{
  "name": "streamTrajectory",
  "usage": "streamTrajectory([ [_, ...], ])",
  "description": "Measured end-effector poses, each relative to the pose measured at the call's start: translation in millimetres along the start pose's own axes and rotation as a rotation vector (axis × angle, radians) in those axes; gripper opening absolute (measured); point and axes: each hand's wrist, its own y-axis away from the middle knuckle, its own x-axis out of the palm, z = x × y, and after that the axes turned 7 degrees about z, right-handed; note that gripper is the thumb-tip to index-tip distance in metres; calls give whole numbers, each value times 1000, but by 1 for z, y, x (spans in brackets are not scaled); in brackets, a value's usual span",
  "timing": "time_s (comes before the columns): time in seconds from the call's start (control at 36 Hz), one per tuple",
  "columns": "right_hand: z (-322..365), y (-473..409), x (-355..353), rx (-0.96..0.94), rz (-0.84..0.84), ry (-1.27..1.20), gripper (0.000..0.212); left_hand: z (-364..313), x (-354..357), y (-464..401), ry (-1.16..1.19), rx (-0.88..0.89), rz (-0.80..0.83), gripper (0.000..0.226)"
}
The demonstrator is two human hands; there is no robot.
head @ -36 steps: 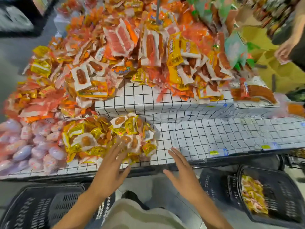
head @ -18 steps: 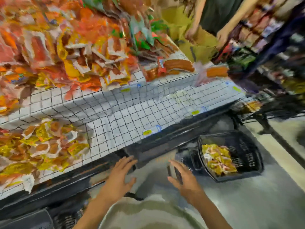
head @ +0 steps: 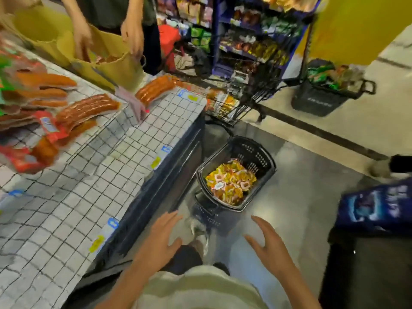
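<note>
Left hand (head: 159,243) and right hand (head: 268,243) are held spread and empty, near the black basket (head: 263,152) of yellow snack packets (head: 231,181).

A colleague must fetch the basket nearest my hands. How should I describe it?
Start at the long table covered in gridded white cloth. On the floor beside its dark edge sits a black plastic basket. Unlike the farther basket of green packs, it holds yellow and orange packets.

The basket (head: 252,152) is matt black perforated plastic, its packets (head: 231,181) glossy film, the floor (head: 307,208) smooth and shiny.
</note>
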Motion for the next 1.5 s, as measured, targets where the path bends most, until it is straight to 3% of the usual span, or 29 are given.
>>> streamTrajectory([
  [0.31, 1, -29, -69, 353, -176, -76, 59, -39, -35, -167, -104, 173, 224, 62],
  [0.53, 6, -80, -96, 438, -58, -66, 57, -26, -38, -245, -73, 143, 290, 62],
  [0.69, -5, -138, -101, 451, 93, -21, 55, -16, -24, -265, 12, 11, 303, 60],
  [1.0, -95, -307, -73, 386, 389, 130, 58, 3, 97, -327, 214, -280, 350, 63],
  [1.19, -164, -418, -22, 266, 512, 251, 59, 31, 190, -409, 192, -270, 403, 57],
  [1.39, -228, -518, 37, 178, 616, 325, 72, 73, 261, -494, 118, -210, 337, 52],
  [1.5, -249, -564, 67, 168, 597, 243, 74, 91, 279, -534, 41, -268, 404, 62],
])
